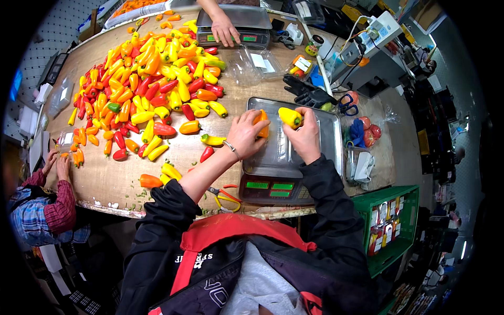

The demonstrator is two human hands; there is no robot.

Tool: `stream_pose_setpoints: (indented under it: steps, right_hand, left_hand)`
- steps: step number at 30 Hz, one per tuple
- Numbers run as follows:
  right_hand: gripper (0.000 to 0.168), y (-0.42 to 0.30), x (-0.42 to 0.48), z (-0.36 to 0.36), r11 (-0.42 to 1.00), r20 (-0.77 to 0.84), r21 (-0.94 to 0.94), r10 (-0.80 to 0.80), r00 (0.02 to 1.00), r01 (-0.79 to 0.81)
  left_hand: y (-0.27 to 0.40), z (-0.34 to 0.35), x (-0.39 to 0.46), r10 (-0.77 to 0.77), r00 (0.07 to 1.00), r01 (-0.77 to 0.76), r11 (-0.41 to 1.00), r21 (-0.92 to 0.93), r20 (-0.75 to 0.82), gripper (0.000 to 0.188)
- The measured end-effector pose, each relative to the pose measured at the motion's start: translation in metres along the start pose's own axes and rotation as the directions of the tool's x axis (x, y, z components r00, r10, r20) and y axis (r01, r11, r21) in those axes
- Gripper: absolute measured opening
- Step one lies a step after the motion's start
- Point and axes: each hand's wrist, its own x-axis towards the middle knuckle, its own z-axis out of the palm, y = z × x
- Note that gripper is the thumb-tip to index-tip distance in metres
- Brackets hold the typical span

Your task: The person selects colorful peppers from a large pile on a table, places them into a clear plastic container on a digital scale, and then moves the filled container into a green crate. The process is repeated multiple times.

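Observation:
My left hand (247,136), with a bracelet at the wrist, grips an orange mini sweet pepper (263,123) above the left side of a digital scale's metal pan (334,157). Pinched in the fingers of my right hand (305,136) is a yellow mini pepper (288,116), also over the pan. Between the hands, what looks like a clear plastic tray (284,143) rests on the pan; my hands partly cover it. The scale's green displays (258,185) face me. To the left spreads a large heap of red, orange and yellow peppers (145,78).
Scissors (226,199) lie by the scale near the table's front edge. Co-workers' hands are at the far scale (204,37) and at the left edge (59,163). Black gloves (309,94), blue-handled scissors (348,104) and a green crate (409,220) of packed peppers are to the right.

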Motion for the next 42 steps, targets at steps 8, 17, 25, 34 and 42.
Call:
stream_pose_setpoints:
  steps: [8, 17, 25, 34, 42]
  right_hand:
    - [0.038, -0.008, 0.003, -0.026, 0.986, 0.212, 0.131, 0.071, 0.975, -0.101]
    - [0.039, -0.009, -0.041, -0.005, 1.0, 0.126, 0.001, -0.018, 0.992, 0.018]
    - [0.035, -0.014, -0.005, -0.027, 0.984, 0.136, 0.169, -0.083, 0.987, 0.06]
    - [0.03, -0.019, -0.045, -0.009, 0.958, 0.357, -0.045, -0.251, 0.9, 0.285]
    - [0.027, -0.023, -0.041, 0.009, 0.967, 0.454, -0.132, -0.137, 0.88, 0.218]
  left_hand:
    - [-0.001, 0.008, -0.003, -0.016, 0.997, 0.005, 0.991, -0.135, -0.08, 0.045]
    - [0.001, 0.008, -0.001, -0.066, 0.994, 0.049, 0.98, -0.195, -0.083, 0.042]
    - [0.0, 0.007, -0.003, -0.024, 0.997, 0.012, 0.987, -0.161, -0.076, 0.041]
    - [0.0, 0.012, -0.007, -0.049, 0.994, 0.034, 0.988, -0.154, -0.095, 0.036]
    - [-0.002, 0.021, -0.009, -0.064, 0.984, 0.035, 0.985, -0.171, -0.165, 0.033]
